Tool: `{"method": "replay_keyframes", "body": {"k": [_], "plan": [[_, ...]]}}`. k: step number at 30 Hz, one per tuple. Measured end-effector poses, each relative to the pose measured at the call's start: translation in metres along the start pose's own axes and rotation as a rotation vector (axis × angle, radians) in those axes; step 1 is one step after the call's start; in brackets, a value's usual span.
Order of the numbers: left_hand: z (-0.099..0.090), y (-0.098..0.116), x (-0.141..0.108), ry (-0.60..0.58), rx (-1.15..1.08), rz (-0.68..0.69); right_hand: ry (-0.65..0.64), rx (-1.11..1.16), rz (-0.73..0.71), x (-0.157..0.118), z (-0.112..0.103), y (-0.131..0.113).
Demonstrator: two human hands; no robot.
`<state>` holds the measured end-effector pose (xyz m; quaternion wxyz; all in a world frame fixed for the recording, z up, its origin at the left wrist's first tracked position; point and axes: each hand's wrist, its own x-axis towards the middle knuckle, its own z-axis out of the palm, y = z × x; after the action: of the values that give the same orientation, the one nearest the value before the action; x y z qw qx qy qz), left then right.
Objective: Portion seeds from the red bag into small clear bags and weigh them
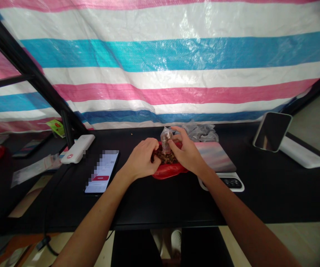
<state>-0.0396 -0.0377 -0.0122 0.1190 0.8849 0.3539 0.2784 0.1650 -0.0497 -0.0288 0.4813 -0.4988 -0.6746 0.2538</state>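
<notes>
A red plastic bag [169, 172] lies open on the black table, with brown loose bits [167, 158] inside it. Its left rim is pinched by my left hand [143, 158], whose fingers are curled. A small clear bag [166, 138] stands upright over the brown bits, with some brown material in its lower part. My right hand [186, 150] has its thumb and fingers closed round the right side of this clear bag.
Right of the hands lie crumpled clear bags [201, 132], a pinkish flat case [217, 155] and a white phone [239, 182]. A lit phone [103, 172] and a white power bank [79, 148] lie left. Another phone [273, 131] leans at the right by a white bar [304, 152].
</notes>
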Motion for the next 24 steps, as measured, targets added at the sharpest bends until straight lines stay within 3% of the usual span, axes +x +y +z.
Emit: {"method": "replay_keyframes", "body": {"k": [4, 9, 13, 17, 24], "plan": [[0.003, -0.003, -0.001, 0.082, -0.173, -0.146, -0.062, 0.117, -0.021, -0.002, 0.003, -0.001], [0.007, -0.007, 0.000, 0.041, -0.395, -0.156, -0.124, 0.176, -0.072, -0.004, 0.001, -0.010], [0.007, -0.009, 0.001, 0.017, -0.372, -0.125, -0.143, 0.105, -0.087, -0.006, -0.001, -0.016], [0.007, -0.008, 0.001, 0.022, -0.257, -0.063, -0.078, -0.026, -0.098, -0.006, -0.003, -0.016], [0.006, -0.005, 0.002, -0.013, -0.342, -0.087, -0.023, 0.046, -0.162, -0.004, -0.003, -0.014]]}}
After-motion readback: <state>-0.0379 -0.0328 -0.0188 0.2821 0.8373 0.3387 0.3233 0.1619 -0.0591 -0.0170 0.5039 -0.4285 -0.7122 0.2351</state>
